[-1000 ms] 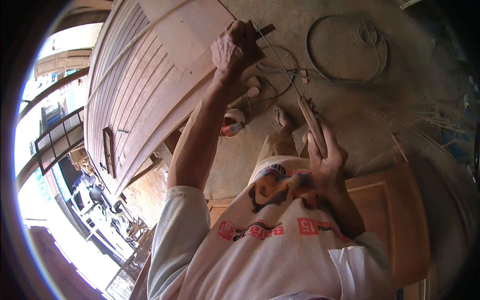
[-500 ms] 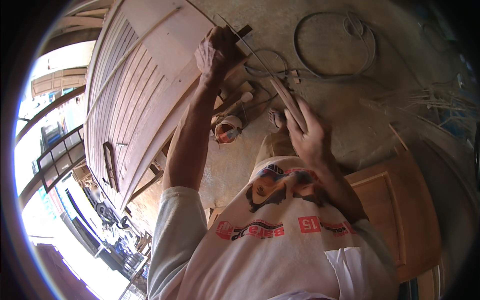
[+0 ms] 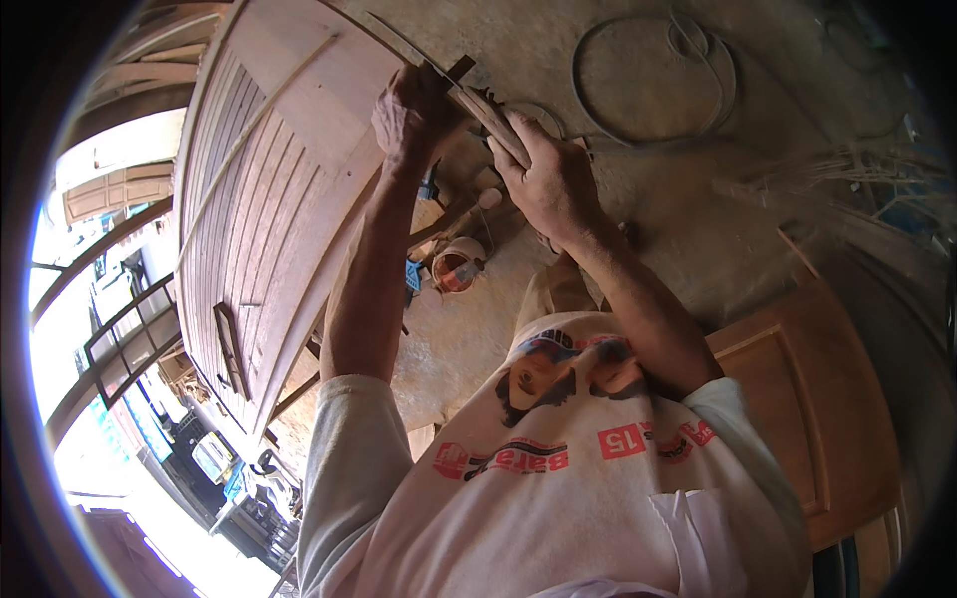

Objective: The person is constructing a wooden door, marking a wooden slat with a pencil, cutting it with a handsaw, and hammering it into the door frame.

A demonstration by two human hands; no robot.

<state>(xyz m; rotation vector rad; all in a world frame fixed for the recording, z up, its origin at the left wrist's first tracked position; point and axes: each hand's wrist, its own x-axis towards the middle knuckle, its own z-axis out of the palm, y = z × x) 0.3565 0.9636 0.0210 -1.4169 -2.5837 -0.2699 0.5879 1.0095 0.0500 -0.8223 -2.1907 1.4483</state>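
Note:
My left hand point(image 3: 401, 120) is closed around a short dark wood strip point(image 3: 461, 67) at the edge of a pale wooden work surface point(image 3: 349, 125). One end of the strip sticks out past my fingers. My right hand point(image 3: 553, 184) grips the wooden handle of a handsaw point(image 3: 486, 120). Its thin blade, seen nearly edge-on, runs up and left, close beside my left hand and across the strip. The contact between blade and strip is hidden by my left hand.
Long slats point(image 3: 254, 189) and a thin stick point(image 3: 264, 110) lie on the work surface. Below its edge stands a small bucket point(image 3: 459, 264) with reddish contents. A coiled hose point(image 3: 578, 90) lies on the floor. To the right leans a wooden panel door point(image 3: 797, 399).
My right hand has pushed up and left with the handsaw, bringing its handle close to my left hand. My left hand keeps its hold on the wood strip.

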